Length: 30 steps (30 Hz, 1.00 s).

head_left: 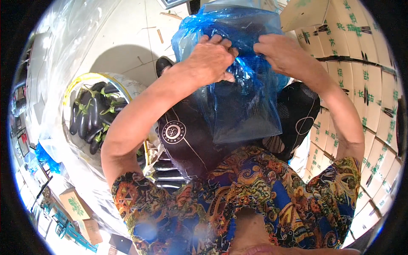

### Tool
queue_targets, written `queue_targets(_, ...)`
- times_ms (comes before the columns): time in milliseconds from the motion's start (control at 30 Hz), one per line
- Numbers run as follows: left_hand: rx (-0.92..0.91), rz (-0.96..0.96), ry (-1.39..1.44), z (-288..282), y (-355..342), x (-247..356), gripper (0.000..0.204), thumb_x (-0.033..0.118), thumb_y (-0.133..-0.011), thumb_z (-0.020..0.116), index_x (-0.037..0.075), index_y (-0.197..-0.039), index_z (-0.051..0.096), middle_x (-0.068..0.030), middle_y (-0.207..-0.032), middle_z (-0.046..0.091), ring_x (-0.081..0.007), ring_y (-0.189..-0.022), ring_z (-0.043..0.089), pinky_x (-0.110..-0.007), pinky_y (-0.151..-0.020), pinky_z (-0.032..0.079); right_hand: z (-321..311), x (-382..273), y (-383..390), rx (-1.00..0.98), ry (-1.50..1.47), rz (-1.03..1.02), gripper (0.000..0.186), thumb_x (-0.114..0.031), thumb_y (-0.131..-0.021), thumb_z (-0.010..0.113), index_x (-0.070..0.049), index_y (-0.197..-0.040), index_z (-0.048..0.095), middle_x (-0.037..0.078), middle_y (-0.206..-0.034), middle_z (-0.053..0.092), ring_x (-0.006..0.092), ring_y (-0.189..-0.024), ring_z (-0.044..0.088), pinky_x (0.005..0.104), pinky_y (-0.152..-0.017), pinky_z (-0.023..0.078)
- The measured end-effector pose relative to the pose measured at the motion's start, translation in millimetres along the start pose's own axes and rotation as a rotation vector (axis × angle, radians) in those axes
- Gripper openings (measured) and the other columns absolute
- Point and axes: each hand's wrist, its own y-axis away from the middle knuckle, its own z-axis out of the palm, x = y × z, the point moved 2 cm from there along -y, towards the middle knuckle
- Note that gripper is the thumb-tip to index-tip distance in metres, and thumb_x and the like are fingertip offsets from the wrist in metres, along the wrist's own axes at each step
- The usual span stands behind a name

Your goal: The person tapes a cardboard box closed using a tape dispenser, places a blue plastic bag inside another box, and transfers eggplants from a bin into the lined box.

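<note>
A thin, see-through blue plastic bag (248,123) spreads between my knees, its near part draped over my lap. My left hand (214,57) is closed on a crumpled fold of it near the middle, fingers curled and thumb pointing down toward the right. My right hand (274,49) pinches the plastic farther right, its fingertips partly hidden by the film. Something dark shows through the far part of the bag, but I cannot make out what it is.
Left of my legs, a yellow-rimmed round container (70,87) holds purple eggplants (95,110). More eggplants (168,174) lie beside my left thigh. Stacked cardboard cartons (340,80) with green print wall off the right. Dry scraps (160,35) litter the pale floor. Clear plastic sheeting (63,46) hangs at left.
</note>
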Motion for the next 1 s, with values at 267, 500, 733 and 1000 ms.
queue_targets(267,-0.584,0.004,0.023,27.7,-3.1,-8.0,0.021,0.008,-0.085,0.054,0.008,-0.09,0.074,-0.011,-0.096,0.07,-0.03,-0.098,0.065,-0.044,-0.084,0.047,-47.5,53.7,67.7,0.21,-0.03,0.192,0.017,0.006,-0.078,0.055,0.001,-0.094,0.058,0.014,-0.093,0.056,0.0307,-0.088,0.057,0.0381,-0.078,0.046)
queue_targets(500,-0.778,0.322,0.662,11.7,11.5,40.0,0.016,0.007,-0.079,0.058,-0.001,-0.09,0.065,-0.0141,-0.087,0.067,-0.0325,-0.083,0.064,-0.041,-0.072,0.053,-36.3,25.9,55.8,0.177,-0.135,0.306,0.022,0.0,-0.082,0.054,-0.003,-0.102,0.062,0.015,-0.104,0.06,0.0357,-0.096,0.059,0.0406,-0.085,0.049)
queue_targets(733,-0.659,0.124,0.328,-27.7,33.0,18.8,0.011,0.008,-0.081,0.06,0.001,-0.086,0.066,-0.0169,-0.086,0.067,-0.0345,-0.083,0.065,-0.044,-0.075,0.052,102.2,-46.7,-31.4,-0.38,-0.321,-0.096,0.02,-0.007,-0.085,0.049,-0.006,-0.101,0.061,0.017,-0.108,0.059,0.0322,-0.104,0.056,0.0426,-0.085,0.046)
queue_targets(1000,0.383,-0.56,0.985,-30.0,251.3,-90.1,0.018,0.01,-0.09,0.059,0.002,-0.106,0.063,-0.0142,-0.095,0.065,-0.0249,-0.085,0.066,-0.035,-0.077,0.053,123.3,-89.7,-100.8,-0.881,-0.05,0.073,0.02,-0.015,-0.087,0.056,-0.003,-0.102,0.06,0.021,-0.102,0.063,0.0409,-0.09,0.06,0.0463,-0.077,0.05)
